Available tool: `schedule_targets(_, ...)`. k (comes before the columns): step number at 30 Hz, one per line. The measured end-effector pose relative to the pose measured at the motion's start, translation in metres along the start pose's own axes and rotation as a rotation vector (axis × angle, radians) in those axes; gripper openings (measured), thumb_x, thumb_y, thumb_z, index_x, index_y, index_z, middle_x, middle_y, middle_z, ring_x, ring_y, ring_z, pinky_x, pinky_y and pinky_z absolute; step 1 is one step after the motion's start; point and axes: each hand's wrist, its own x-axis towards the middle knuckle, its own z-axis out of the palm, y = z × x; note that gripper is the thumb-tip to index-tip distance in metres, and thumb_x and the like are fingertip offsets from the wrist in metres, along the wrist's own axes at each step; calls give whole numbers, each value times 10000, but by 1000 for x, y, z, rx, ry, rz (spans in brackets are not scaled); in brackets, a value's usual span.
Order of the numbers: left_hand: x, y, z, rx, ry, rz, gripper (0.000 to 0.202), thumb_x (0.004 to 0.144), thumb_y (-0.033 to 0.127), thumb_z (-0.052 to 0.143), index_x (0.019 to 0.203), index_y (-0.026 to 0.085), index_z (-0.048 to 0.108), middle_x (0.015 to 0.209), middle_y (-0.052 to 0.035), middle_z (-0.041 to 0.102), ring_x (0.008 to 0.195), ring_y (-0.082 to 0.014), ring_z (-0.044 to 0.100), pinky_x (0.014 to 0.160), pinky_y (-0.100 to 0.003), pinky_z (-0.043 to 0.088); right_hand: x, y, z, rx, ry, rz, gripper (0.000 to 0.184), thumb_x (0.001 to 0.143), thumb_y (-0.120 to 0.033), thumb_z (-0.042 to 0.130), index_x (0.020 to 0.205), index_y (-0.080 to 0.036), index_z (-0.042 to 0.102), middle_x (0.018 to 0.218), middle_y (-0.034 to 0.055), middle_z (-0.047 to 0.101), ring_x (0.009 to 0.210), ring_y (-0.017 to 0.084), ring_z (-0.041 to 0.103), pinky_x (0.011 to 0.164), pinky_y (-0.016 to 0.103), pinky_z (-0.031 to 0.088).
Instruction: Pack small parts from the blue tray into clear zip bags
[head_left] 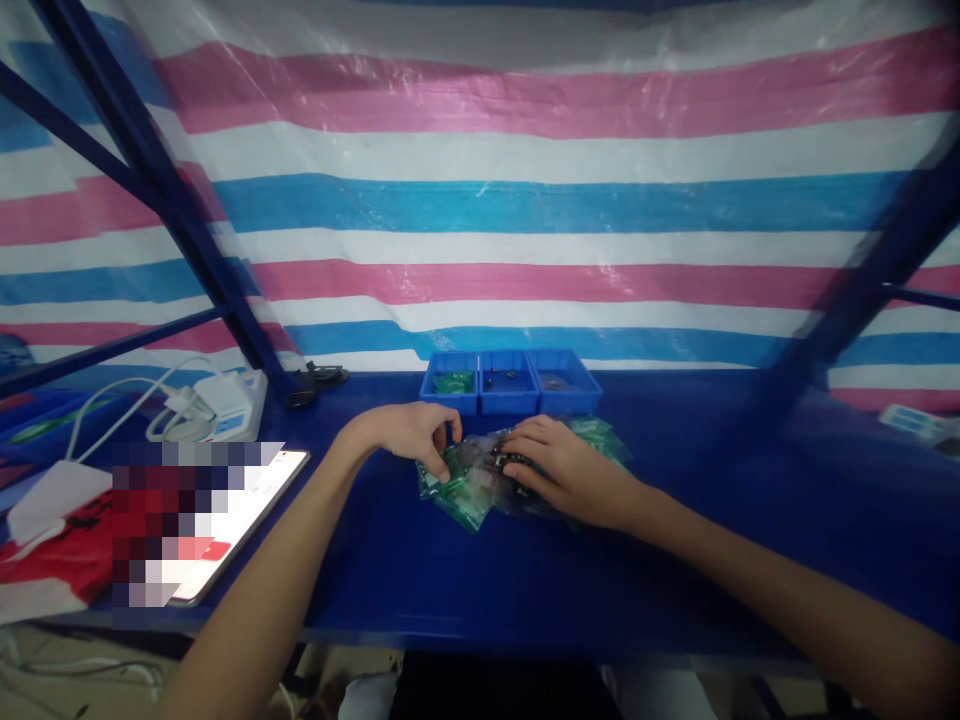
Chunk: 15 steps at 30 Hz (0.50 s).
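Observation:
A loose pile of small clear-and-green plastic bags [466,498] lies on the blue table in front of me. My left hand [420,432] is at the pile's left side, its thumb and fingers curved and apart, with the thumb touching a green bag. Across the middle of the pile rests my right hand [559,465], fingers stretched over small dark parts [517,485]; what lies beneath the palm is hidden. More green bags [600,438] show behind that hand.
Three joined blue bins [510,402] stand behind the pile, holding green bags, a few dark bits and pale pieces. To the left are a lit tablet [247,525], a power strip [244,405] with white cables, and a red-and-white bag [67,550]. Blue frame posts [199,250] flank the table.

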Motion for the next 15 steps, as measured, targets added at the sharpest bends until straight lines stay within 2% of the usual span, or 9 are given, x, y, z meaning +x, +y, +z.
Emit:
schedule_targets(4,-5,-1,-5,-71,10,14,530,608,357,837,1055,192,605,842,-24,659,716,-186,606,594,-258,419,0,2,3,16,11,-9,299,1046,-365,452,1141,-176,664,1130,115,681,1101,263,580,991,475,450)
schedule_targets(9,-19,-4,-17,-247,10,174,324,804,389,720,1038,191,611,775,-8,591,674,-143,532,600,-251,390,0,2,2,112,100,49,237,1030,-341,494,1128,-190,649,1114,99,687,1108,244,591,963,423,496)
schedule_targets(12,-24,-1,-21,-320,136,273,273,858,393,692,1033,196,620,802,-10,575,713,-139,520,629,-251,395,-1,0,2,124,173,98,275,1011,-330,526,1245,-203,591,1203,111,655,1162,257,580,991,448,505)
schedule_targets(15,-18,7,-16,-409,318,362,250,876,397,689,1011,200,618,947,-40,602,838,-161,556,695,-269,435,-1,0,4,121,247,114,473,983,-324,564,1431,-227,446,1367,134,558,1258,276,541,1025,477,507)
